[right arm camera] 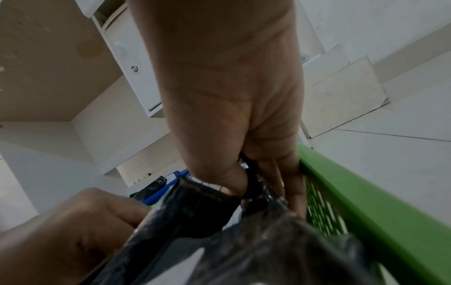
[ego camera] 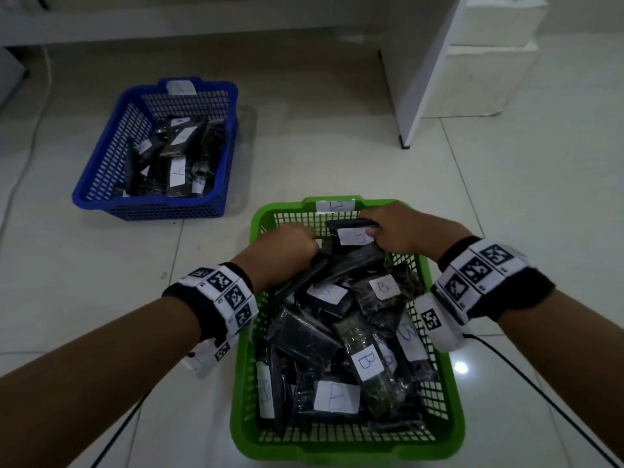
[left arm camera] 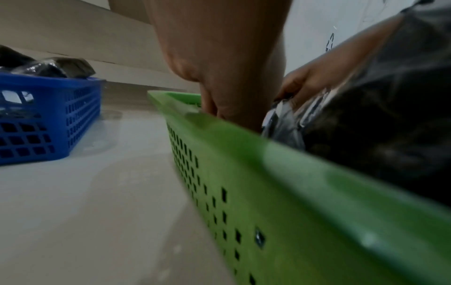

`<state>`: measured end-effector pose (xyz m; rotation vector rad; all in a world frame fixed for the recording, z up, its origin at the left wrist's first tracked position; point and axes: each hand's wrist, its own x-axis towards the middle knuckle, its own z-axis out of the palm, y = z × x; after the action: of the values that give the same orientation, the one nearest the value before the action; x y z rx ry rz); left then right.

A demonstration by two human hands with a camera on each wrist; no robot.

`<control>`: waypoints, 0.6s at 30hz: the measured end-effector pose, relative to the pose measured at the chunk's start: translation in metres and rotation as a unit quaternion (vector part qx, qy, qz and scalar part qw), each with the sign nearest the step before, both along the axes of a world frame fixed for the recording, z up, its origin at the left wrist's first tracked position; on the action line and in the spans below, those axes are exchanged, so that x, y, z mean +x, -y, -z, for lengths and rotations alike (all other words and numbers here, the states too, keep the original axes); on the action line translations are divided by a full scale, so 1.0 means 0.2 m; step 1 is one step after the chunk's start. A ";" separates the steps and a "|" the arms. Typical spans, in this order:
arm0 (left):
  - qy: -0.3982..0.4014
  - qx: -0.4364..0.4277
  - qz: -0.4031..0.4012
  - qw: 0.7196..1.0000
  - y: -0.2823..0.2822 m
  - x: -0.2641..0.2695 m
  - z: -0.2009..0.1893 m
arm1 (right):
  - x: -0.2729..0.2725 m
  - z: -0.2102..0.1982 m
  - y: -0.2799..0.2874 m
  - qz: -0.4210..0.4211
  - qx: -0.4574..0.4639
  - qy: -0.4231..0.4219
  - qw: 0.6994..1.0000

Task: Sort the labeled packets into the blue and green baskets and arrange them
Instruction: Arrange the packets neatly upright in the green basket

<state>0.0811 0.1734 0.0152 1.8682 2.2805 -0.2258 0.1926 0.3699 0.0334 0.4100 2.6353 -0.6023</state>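
Note:
A green basket point(ego camera: 344, 452) marked B stands on the floor in front of me, piled with several black packets bearing white B labels. At its far end my right hand point(ego camera: 398, 231) grips an upright black packet point(ego camera: 351, 236) by its right edge. My left hand point(ego camera: 290, 244) is curled on the left side of the same packet. In the right wrist view, the thumb and fingers of my right hand point(right arm camera: 231, 115) pinch the packet point(right arm camera: 207, 212). The left hand point(right arm camera: 73, 221) curls against it. The blue basket point(ego camera: 148, 207), farther off to the left, holds several packets labeled A.
A white cabinet panel point(ego camera: 422, 79) and white boxes point(ego camera: 489, 62) stand at the back right. A black cable point(ego camera: 540, 383) runs over the tiled floor by the green basket's right side. A pale cable point(ego camera: 20, 163) lies at the far left.

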 end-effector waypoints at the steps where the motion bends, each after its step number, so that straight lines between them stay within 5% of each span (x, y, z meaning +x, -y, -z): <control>1: -0.009 0.008 0.002 1.000 0.01 0.01 0.02 | 0.00 -0.01 0.00 -0.003 0.001 0.018 1.000; 4: 0.007 0.016 -0.002 1.000 0.02 0.01 0.06 | -0.02 -0.01 0.00 -0.011 -0.003 0.048 0.999; 8: 0.135 0.040 -0.041 0.989 0.02 -0.06 0.02 | -0.03 0.00 -0.02 -0.024 0.004 0.081 0.996; 13: 0.181 0.182 -0.106 0.961 -0.03 -0.09 -0.03 | -0.04 -0.02 -0.04 -0.019 0.010 0.079 0.997; 18: 0.209 0.037 -0.111 0.971 -0.07 -0.09 0.07 | 0.00 -0.01 -0.02 0.010 0.025 -0.004 1.000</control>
<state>0.0640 0.1878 0.0021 1.4953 2.1927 0.2643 0.1921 0.3741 0.0363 0.4505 2.6626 -0.5456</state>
